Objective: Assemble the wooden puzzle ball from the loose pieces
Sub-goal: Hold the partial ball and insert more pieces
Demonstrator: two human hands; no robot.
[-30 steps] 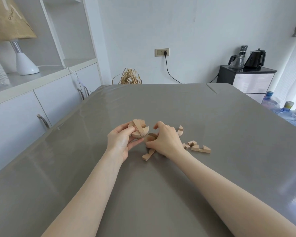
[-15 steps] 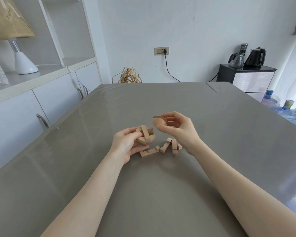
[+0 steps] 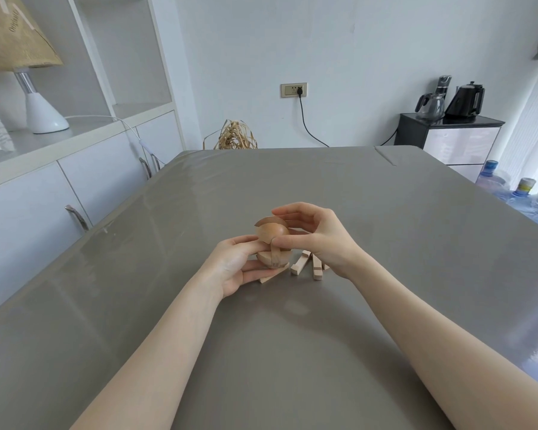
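The partly built puzzle ball (image 3: 272,246) is wood: its rounded cap is a warmer brown with a smooth, faintly satin face, while the lower part looks paler and matt. The loose pieces (image 3: 306,263) are light, unfinished-looking wood with flat sawn faces. The table (image 3: 261,352) carries a smooth grey covering with a soft sheen that mirrors the window light. The cabinet handles (image 3: 76,216) are shiny metal.

soft even daylight, sheen across the grey table (image 3: 385,243), wide-angle bending at the edges
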